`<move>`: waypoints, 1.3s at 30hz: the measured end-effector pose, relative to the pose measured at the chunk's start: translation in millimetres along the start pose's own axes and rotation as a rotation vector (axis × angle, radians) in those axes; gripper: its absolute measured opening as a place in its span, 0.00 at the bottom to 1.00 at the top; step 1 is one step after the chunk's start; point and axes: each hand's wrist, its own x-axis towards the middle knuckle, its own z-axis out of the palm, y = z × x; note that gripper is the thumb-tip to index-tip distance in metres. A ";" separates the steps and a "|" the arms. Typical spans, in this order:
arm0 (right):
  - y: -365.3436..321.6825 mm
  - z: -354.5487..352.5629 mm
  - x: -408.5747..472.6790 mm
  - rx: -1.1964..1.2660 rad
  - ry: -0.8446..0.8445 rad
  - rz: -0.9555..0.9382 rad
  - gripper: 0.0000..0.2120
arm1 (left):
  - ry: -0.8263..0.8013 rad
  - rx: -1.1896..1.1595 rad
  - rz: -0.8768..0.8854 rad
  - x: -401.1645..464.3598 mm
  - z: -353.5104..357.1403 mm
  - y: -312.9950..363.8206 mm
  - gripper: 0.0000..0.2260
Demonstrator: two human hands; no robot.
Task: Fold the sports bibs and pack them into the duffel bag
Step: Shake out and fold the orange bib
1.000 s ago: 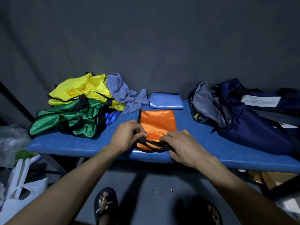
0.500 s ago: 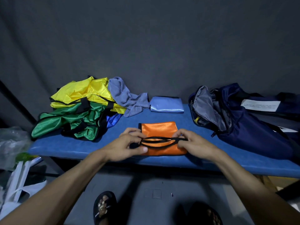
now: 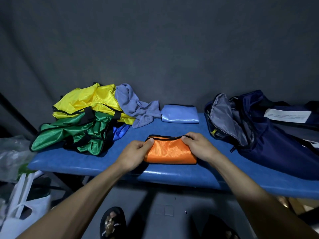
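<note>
Orange bib (image 3: 170,150), folded to a small packet w/ long axis running left-right, lies on the near part of the blue bench (image 3: 172,176), pinched at both ends: left hand (image 3: 133,153) on its left end, right hand (image 3: 200,146) on its right end, thumbs on top. Duffel bag (image 3: 269,135) lies open-mouthed to the right & slightly farther, so the right hand is nearer; next move prob. a carry rightward. Folded lt-blue bib (image 3: 180,113) sits beyond, unfolded pile (image 3: 82,121) at far left.

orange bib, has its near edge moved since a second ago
Yes. The orange bib has had its near, black-trimmed edge folded away from the bench front, toward the light blue folded bib.
</note>
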 end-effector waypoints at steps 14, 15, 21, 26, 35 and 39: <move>10.0 20.5 21.8 -0.387 0.212 -0.076 0.11 | 0.025 0.217 -0.125 20.0 -10.5 14.9 0.26; 10.1 21.1 23.3 -0.368 0.220 -0.080 0.09 | 0.018 0.250 -0.123 21.5 -11.6 12.0 0.25; 12.2 28.1 27.9 -0.354 0.264 -0.091 0.07 | 0.075 0.262 0.188 31.0 -25.1 -2.5 0.07; 15.1 30.2 30.5 -0.328 0.278 -0.079 0.08 | 0.024 0.265 0.233 41.1 -30.9 -5.1 0.02; 22.4 35.3 29.7 -0.328 0.318 -0.108 0.08 | 0.086 -0.314 -0.035 54.6 -18.2 6.9 0.02; 24.1 35.8 31.0 -0.351 0.308 -0.114 0.08 | 0.000 -0.537 -0.200 62.0 -24.2 13.6 0.07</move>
